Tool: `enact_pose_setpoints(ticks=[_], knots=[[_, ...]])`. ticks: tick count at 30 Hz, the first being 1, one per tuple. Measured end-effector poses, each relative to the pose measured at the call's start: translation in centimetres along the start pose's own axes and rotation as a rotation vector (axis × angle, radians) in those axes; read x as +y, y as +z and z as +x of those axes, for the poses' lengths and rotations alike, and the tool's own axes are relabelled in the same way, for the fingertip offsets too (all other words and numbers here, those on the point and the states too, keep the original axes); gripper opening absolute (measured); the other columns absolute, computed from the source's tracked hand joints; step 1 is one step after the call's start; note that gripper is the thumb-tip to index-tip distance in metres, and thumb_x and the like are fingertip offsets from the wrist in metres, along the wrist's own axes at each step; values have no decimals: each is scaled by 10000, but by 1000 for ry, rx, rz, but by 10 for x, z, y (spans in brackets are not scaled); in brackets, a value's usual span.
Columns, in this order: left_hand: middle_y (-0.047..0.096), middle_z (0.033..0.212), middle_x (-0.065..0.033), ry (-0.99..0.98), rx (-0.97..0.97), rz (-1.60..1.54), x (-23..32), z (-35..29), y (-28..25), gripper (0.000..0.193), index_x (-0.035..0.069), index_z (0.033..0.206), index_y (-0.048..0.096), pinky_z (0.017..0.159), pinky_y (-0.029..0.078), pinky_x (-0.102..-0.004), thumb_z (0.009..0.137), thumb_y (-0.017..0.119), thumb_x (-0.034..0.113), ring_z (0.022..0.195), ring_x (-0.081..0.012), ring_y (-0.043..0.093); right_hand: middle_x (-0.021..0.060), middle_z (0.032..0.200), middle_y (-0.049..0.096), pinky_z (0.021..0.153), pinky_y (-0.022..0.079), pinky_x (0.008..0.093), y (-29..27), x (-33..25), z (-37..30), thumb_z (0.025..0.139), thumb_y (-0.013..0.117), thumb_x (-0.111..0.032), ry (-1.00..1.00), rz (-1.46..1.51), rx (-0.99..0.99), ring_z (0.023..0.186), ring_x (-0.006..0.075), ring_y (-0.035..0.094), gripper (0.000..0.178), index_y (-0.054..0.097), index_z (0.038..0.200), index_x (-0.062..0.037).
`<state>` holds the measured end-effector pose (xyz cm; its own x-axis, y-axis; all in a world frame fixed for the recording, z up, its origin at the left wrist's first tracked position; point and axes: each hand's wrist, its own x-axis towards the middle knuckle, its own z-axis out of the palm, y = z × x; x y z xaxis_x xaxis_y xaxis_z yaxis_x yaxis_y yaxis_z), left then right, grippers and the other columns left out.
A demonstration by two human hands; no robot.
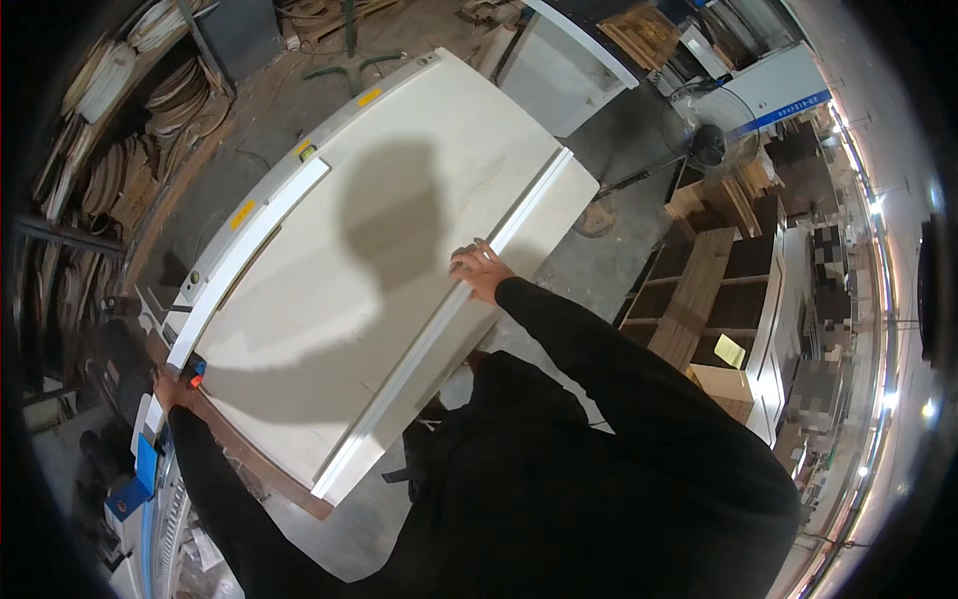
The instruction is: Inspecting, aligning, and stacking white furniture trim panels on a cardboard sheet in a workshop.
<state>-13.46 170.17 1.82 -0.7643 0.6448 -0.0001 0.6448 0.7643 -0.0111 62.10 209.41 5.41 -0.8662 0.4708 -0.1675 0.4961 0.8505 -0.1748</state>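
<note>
A large pale board (329,329) lies flat on a table in front of me, with my shadow across it. Along its near right side runs a long, narrow white strip (399,369). My right hand (480,272) is closed around that strip near its middle, fingers curled over the top. At the far left, my left hand (166,386) grips the lower end of a second, wider white strip (249,240); some of its fingers are hidden. Beside this strip lies a long spirit level (334,122) with yellow labels. A small red and blue object (197,379) sits next to my left hand.
Shelves with stacked curved wooden pieces (185,100) stand at the left. Dark cabinet frames (699,290) are on the right, with a yellow paper (728,350) on them. A fan (709,140) stands at the back right. A blue box (135,484) is at the lower left.
</note>
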Motion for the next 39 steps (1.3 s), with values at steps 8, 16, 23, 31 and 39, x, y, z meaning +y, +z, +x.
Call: enact_pose_setpoints(ticks=[8, 16, 23, 31, 39], knots=[[687, 1251, -211, 22, -68, -80, -49, 0, -17, 643, 70, 1307, 644, 1014, 523, -468, 712, 830, 228, 1189, -389, 644, 26, 1409, 494, 1254, 191, 547, 13, 1, 7, 685, 897, -276, -27, 47, 19, 1400, 268, 414, 613, 629, 1232, -211], [711, 1133, -222, 346, -146, -200, 169, -36, -48, 693, 56, 1243, 664, 911, 541, -506, 728, 857, 477, 1070, -409, 677, 40, 1506, 440, 1269, 149, 561, -3, -5, 5, 722, 875, -322, -23, -2, -21, 1485, 286, 326, 675, 599, 1331, -234], [742, 1028, -203, 350, -163, -392, 409, -150, -77, 679, 80, 1266, 677, 828, 568, -499, 804, 789, 564, 957, -411, 711, 71, 1705, 199, 1268, 143, 580, 8, -6, 3, 779, 832, -432, 17, -104, -42, 1575, 337, 162, 1013, 283, 1619, -288], [745, 1093, -185, 402, -137, -580, 463, -262, -33, 476, 34, 1190, 719, 841, 564, -454, 987, 642, 457, 951, -389, 714, 73, 1725, 144, 1263, 161, 586, -1, -4, -6, 769, 839, -408, 18, 16, 78, 1589, 337, 130, 1094, 206, 1646, -239], [712, 1146, -185, 612, -275, -327, 426, -343, -28, 340, 20, 1275, 650, 972, 488, -494, 1014, 613, 236, 1094, -401, 643, 62, 1661, 317, 1254, 179, 604, 16, 2, -12, 738, 857, -357, -53, 60, 247, 1558, 319, 229, 1002, 355, 1596, -228]])
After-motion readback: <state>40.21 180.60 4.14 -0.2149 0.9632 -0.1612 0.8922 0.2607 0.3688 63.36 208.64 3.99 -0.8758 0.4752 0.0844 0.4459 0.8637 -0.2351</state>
